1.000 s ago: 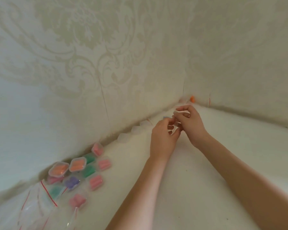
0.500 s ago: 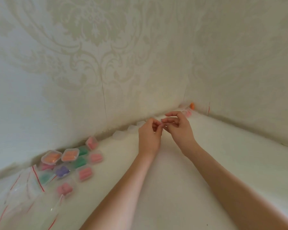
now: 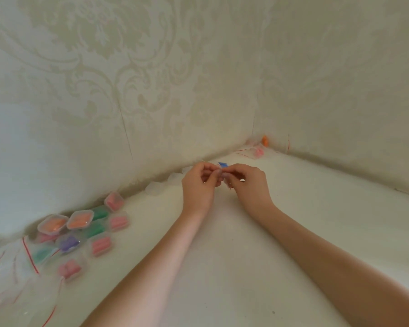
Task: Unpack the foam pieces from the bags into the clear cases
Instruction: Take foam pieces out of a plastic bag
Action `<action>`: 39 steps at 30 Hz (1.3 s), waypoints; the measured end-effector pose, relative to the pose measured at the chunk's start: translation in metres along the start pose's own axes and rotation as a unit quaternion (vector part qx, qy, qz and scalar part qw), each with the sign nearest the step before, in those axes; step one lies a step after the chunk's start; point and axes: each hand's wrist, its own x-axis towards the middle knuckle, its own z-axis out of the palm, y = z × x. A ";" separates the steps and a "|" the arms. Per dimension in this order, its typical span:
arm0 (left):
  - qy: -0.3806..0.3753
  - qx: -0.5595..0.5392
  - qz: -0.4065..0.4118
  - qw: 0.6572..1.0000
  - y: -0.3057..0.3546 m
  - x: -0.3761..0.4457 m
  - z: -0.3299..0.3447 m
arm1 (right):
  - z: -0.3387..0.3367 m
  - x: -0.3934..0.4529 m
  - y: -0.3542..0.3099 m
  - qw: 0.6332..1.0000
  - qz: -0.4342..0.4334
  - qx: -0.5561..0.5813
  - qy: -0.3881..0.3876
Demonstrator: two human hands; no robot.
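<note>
Damask wallpaper | hands pinch blue, possibly foam, piece

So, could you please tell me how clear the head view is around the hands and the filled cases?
Head view: soft, even light, no glare; wide-angle bending curves the wall edges; the left hand and right hand are fairly sharp, pinching a blue piece; the filled cases at left look slightly soft, the bags hazy.
</note>
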 end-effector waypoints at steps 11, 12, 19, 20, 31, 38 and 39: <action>-0.029 0.153 0.085 0.984 0.006 -0.006 0.008 | 0.008 -0.014 -0.016 0.999 -0.043 -0.029 -0.016; -0.030 0.154 0.081 0.984 0.006 -0.006 0.008 | 0.010 -0.016 -0.018 0.998 -0.050 -0.030 -0.020; -0.046 0.101 0.032 0.993 0.011 -0.008 0.010 | 0.012 -0.017 -0.020 0.998 -0.058 0.014 -0.030; -0.046 0.114 0.039 0.992 0.011 -0.008 0.010 | 0.012 -0.018 -0.020 0.998 -0.059 0.017 -0.028; -0.064 0.271 0.099 0.955 0.007 -0.012 0.008 | 0.009 -0.019 -0.024 0.998 -0.054 -0.010 0.000; -0.045 0.384 0.116 0.915 0.012 -0.013 0.008 | 0.006 -0.017 -0.027 0.993 -0.062 -0.096 -0.002; -0.038 0.405 0.126 0.905 0.013 -0.014 0.009 | 0.003 -0.014 -0.027 0.992 -0.056 -0.109 0.007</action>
